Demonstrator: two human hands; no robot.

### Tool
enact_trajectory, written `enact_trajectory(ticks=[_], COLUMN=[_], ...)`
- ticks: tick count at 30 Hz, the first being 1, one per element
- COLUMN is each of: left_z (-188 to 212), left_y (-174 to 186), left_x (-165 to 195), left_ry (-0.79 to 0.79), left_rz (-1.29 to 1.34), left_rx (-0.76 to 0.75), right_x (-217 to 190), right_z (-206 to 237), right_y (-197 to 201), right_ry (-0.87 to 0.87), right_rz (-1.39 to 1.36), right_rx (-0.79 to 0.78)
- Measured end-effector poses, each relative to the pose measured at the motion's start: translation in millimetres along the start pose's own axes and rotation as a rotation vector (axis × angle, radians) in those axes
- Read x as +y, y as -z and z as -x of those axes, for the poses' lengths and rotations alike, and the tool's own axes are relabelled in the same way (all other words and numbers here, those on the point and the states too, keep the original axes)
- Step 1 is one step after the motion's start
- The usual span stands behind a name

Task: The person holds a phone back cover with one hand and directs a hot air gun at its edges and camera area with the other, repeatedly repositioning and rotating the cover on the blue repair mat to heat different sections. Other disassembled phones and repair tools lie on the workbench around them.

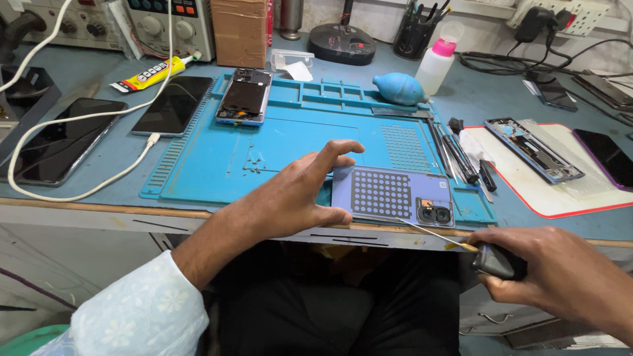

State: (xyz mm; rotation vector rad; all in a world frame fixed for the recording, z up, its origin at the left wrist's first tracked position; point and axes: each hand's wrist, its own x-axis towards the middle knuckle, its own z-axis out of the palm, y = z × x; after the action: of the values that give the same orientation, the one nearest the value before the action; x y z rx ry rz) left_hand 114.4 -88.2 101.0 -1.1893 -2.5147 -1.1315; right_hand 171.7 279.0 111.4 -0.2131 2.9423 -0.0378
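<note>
Two bare hands work at the near edge of a bench. A lilac back cover [394,195] of a phone lies flat on the near right part of a blue mat [277,158], camera holes at its right end, a grid of dark dots across its middle. The left hand [297,191] is open, fingers spread and arched, its thumb touching the cover's near left edge and its fingertips hovering above the cover's far left corner. The right hand [560,273] sits lower and to the right, below the bench edge and apart from the cover; it is closed around the dark handle of a thin tool [455,240], whose slim metal shaft slants up and left so that its tip reaches the cover's near edge, just beside the camera holes. Farther back on the mat lies an opened phone [244,96], insides showing, with small screws [254,161] scattered between it and the left hand. A blue blower [399,88] and a white bottle [436,64] with a pink cap stand beyond the mat's far right corner. Tweezers and drivers [461,158] lie along the mat's right side. To the right, a white pad [527,198] with a red rim carries a phone frame [533,149]. Left of the mat lie two dark phones [173,104], a white cable [79,118] and a yellow glue tube [150,74].
</note>
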Motion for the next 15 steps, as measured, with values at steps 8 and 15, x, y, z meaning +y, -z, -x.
enact_trajectory(ticks=[8,15], left_z=[4.1,5.9], left_y=[-5.3,-6.0], left_x=[-3.0,-4.8], left_ry=[-0.086,-0.105], left_rz=[-0.012,-0.018], left_rx=[0.05,0.061], right_x=[-0.2,4.3], right_z=[5.4,4.7], right_y=[1.9,2.3], right_ry=[-0.053,0.011], right_rz=[0.004,0.052], right_rx=[0.009,0.028])
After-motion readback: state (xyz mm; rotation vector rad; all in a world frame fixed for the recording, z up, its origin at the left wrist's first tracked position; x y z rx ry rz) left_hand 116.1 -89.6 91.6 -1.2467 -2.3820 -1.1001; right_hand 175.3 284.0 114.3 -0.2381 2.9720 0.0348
